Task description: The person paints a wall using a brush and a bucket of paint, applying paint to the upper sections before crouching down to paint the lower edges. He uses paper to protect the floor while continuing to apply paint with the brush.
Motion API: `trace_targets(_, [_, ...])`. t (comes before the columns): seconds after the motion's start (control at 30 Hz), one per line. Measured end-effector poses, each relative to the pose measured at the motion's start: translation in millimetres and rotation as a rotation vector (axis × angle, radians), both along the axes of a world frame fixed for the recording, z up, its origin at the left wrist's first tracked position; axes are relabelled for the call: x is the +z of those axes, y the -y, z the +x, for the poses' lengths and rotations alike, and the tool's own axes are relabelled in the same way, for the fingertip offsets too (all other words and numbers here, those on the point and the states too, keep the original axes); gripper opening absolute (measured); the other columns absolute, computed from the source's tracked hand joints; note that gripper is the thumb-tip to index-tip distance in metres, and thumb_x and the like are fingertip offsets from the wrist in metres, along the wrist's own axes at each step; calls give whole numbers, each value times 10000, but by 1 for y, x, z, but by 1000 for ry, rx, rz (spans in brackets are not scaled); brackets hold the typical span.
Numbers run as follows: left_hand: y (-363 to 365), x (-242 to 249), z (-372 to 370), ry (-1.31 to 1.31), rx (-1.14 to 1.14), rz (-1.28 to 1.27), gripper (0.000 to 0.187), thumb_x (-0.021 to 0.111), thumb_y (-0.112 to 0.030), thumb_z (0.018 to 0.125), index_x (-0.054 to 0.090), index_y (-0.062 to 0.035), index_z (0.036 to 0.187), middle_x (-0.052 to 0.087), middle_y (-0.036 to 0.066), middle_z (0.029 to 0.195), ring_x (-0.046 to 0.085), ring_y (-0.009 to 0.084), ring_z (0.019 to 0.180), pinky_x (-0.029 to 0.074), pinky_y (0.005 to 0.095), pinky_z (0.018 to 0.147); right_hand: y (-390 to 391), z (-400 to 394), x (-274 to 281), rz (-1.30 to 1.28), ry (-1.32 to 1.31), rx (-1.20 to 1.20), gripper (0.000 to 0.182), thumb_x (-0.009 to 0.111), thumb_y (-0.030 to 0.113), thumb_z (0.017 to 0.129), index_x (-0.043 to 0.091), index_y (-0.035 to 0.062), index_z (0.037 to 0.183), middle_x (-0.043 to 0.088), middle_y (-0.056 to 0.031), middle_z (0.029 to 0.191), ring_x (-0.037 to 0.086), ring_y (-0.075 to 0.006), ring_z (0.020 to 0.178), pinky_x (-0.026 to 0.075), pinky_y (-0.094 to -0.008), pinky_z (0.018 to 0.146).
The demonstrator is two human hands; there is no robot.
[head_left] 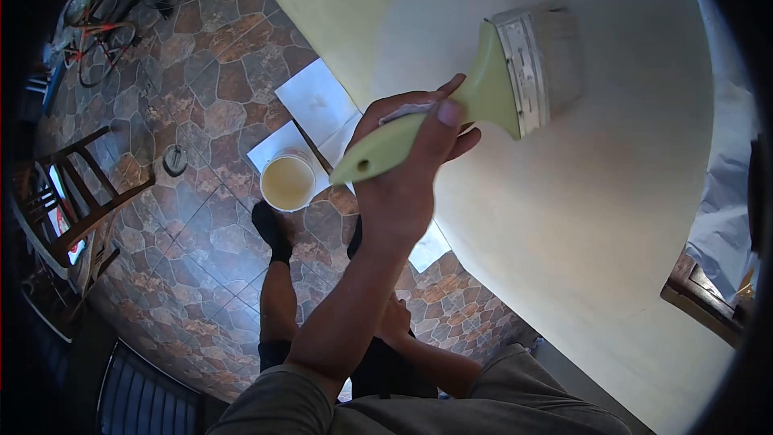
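Note:
My left hand (411,157) is closed around the pale green handle of a wide paintbrush (491,84), the thumb lying along the top. The brush has a metal band, and its light bristles overlap the pale wall (564,217), slightly blurred. A whitish cloth or paper scrap shows between my fingers and the handle. Lower down, my right hand (394,318) rests close to my lap, partly behind my left forearm, its fingers mostly hidden. A tub of cream-coloured paint (288,182) stands on the floor near my foot.
White sheets (318,101) lie on the stone-patterned tile floor (201,56) along the wall, with a thin dark stick (312,147) across them. Wooden chairs (80,193) stand at the left, a small glass jar (175,160) nearby. White sheeting (721,217) covers furniture at the right.

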State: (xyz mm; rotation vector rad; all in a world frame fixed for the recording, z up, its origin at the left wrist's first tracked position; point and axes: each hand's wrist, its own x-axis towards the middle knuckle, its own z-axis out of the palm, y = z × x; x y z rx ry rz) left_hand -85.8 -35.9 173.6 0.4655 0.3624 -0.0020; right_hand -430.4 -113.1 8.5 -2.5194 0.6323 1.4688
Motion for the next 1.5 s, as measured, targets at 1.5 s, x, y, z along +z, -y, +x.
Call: trace_targets(1.5, [2, -20, 2, 96, 60, 3, 203, 705, -64, 920, 579, 20, 1055, 668, 189, 1083, 687, 275, 1060, 623, 385, 863, 6, 8, 4, -30, -13, -56, 492, 537, 330, 876, 607, -7, 1228, 498, -181, 1431, 554, -420, 1192, 499, -510, 973])
